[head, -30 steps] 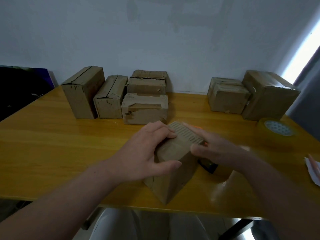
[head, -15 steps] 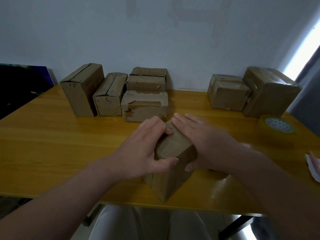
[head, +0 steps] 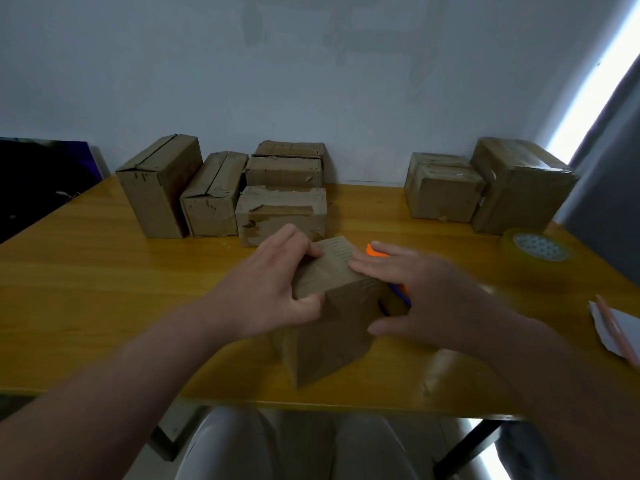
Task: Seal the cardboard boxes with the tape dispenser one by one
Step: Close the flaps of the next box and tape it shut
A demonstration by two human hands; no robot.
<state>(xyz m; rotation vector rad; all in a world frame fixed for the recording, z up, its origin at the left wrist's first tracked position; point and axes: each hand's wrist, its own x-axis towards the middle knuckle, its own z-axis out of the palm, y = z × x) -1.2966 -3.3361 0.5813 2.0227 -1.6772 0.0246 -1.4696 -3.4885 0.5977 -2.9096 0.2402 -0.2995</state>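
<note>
Right hand [head: 427, 299] has slid rightward, fingers spread, uncovering orange tape dispenser [head: 374, 251]; left hand [head: 270, 292] grips cardboard box [head: 334, 330].

The tape dispenser [head: 375, 251] shows only as an orange tip and a strip of blue beyond the right hand [head: 426, 299], which covers the rest of it. That hand is blurred, so whether its fingertips touch the box [head: 332, 327] cannot be told. The left hand [head: 266, 289] grips the box and hides its upper left edge. A sheet of paper [head: 620, 327] is cut off at the right border, a dark panel [head: 38, 181] at the left. The tape roll [head: 536, 251] is soft at its rim.
</note>
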